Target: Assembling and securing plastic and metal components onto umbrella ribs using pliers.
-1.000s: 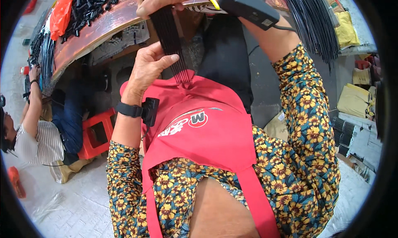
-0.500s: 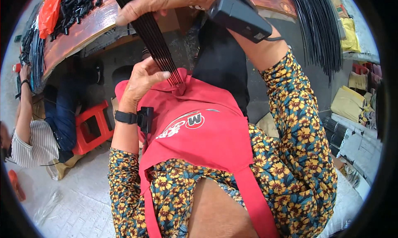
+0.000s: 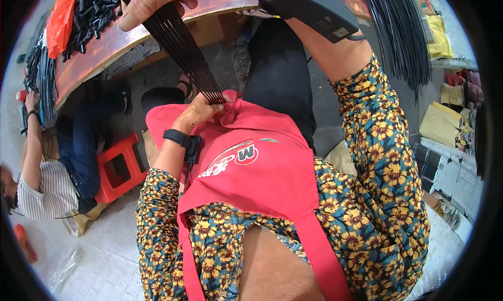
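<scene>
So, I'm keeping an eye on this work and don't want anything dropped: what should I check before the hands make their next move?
1. Right hand has hold of the black rods: ok, thumb and fingers are around the bundle.
2. Left hand at the rods' lower ends: ok, though how firmly it grips is hidden.
3. Lower ends level: cannot tell, they are too fine and partly covered.
4. Upper ends free: cannot tell, they run out of the picture.
5. Rods clear of the red apron: cannot tell, the ends overlap it in view.
6. Co-worker's hand out of the way: ok, well apart at the left.
</scene>
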Demonstrator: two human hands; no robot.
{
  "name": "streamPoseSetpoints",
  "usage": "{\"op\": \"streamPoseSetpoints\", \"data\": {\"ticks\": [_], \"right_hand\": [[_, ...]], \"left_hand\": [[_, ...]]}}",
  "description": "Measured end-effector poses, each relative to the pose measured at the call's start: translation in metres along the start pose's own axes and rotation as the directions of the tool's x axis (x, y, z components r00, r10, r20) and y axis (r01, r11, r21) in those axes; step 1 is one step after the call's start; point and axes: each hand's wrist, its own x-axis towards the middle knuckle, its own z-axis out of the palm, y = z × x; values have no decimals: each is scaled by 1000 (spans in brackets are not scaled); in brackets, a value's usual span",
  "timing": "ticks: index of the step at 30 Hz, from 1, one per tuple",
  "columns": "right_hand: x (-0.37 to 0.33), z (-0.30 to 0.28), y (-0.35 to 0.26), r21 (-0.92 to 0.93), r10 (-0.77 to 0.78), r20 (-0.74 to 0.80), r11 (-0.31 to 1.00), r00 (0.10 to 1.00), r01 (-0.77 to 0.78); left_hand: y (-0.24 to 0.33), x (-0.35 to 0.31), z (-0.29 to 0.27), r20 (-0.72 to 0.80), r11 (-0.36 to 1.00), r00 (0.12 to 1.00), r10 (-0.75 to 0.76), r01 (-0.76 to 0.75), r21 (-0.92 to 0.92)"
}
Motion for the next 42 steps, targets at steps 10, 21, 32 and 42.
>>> {"op": "streamPoseSetpoints", "data": {"ticks": [10,21,32,42], "right_hand": [[13,19,3,-112,76,7,991,997,-74],[-25,35,51,343,100,44,933,994,-109],[-2,42,57,462,144,188,860,972,-217],[14,52,53,506,121,212,835,970,-214]], "left_hand": [[-26,11,5,-78,973,975,207,-198,116],[-21,-1,41,81,916,994,80,-105,388],[-12,-32,30,-41,796,987,153,-98,598],[247,-143,-57,-734,750,335,592,-563,348]]}}
